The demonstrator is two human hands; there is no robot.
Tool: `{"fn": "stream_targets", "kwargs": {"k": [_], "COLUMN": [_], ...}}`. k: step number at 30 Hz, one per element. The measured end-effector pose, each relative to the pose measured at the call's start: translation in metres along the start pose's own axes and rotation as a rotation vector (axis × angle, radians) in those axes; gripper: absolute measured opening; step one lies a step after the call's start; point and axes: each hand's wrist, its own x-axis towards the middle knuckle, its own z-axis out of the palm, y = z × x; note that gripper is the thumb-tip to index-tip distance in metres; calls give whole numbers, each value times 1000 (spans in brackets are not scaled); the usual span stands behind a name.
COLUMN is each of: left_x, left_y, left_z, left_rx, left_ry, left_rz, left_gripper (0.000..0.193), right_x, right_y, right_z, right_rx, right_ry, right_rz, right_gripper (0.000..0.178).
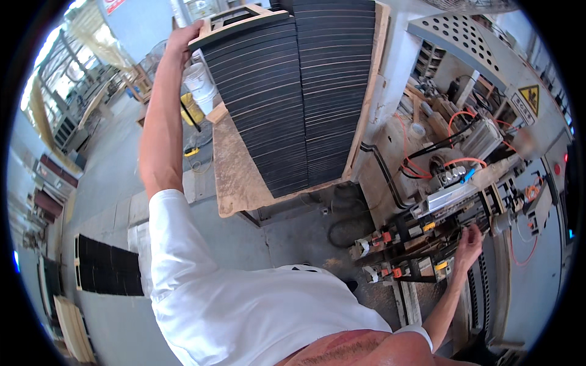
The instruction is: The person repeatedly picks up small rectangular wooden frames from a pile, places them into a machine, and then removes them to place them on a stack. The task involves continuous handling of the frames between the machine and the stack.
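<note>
My left hand point(182, 38) reaches far up and grips the top wooden frame piece point(238, 24) of a tall stack of black-edged frames point(262, 110). A second stack of the same pieces point(336, 91) stands right beside it. Both stacks rest on a dusty wooden pallet board point(238, 177). My right hand point(469, 244) is stretched out to the right and rests on a machine's clamp fixture point(427, 238), fingers curled on a dark part there.
The machine point(476, 158) with orange hoses, cables and a perforated metal guard point(464, 36) fills the right side. A white bucket point(198, 79) stands behind the stacks. Another low stack of dark pieces point(107, 265) lies on the concrete floor at the left.
</note>
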Motion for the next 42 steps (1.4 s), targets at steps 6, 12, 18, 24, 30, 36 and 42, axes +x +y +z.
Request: {"fn": "stream_targets", "kwargs": {"k": [6,12,18,24,30,36,42], "left_x": [6,-112,-128,-125,-206,-444,-612], "left_y": [-23,-22,-17,-14,-36,-92,-161], "left_z": [2,14,39,29,23,163,258], "left_rx": [-125,-250,-25,212,452,-368,-337], "left_ry": [-16,10,246,334,554,-431,-1131], "left_rz": [158,406,504,591,843,469,-196], "left_gripper": [49,56,54,57,33,25,28], "right_x": [-85,-122,-145,-179,-205,-241,-287], "right_y": [-18,-52,-44,-29,-79,-183,-241], "right_z": [20,-6,-16,-55,-148,-271,-365], "right_rx": [106,-56,10,-116,-322,-732,-1286], "right_ry": [-98,-40,-92,-112,23,305,622], "right_rz": [202,233,238,152,-9,-190,-23], "right_gripper": [19,18,18,18,21,31,32]}}
